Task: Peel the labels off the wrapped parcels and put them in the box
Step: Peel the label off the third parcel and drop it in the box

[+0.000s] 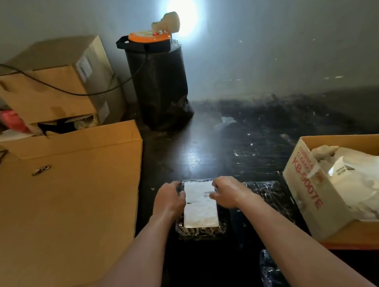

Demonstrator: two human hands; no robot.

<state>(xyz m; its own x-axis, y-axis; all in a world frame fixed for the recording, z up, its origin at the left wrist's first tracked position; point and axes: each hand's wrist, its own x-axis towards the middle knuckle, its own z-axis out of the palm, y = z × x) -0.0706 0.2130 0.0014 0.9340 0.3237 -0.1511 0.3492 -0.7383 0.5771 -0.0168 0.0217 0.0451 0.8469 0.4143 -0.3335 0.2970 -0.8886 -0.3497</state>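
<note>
Open box at right, near work. Black-wrapped parcel flat on dark surface, white label uppermost, unpeeled. Left hand clamped on parcel's far-left corner; right hand pinching label's far-right edge. Likely hazards: label tearing under hasty pull, parcel skidding.

Far left: two stacked cardboard boxes, black cable draped across. Near left: flat cardboard sheet. Far centre: black wrapped cylinder bearing orange-topped lamp, lit against grey wall

A storeroom: stacked cardboard boxes against a bare wall
</note>
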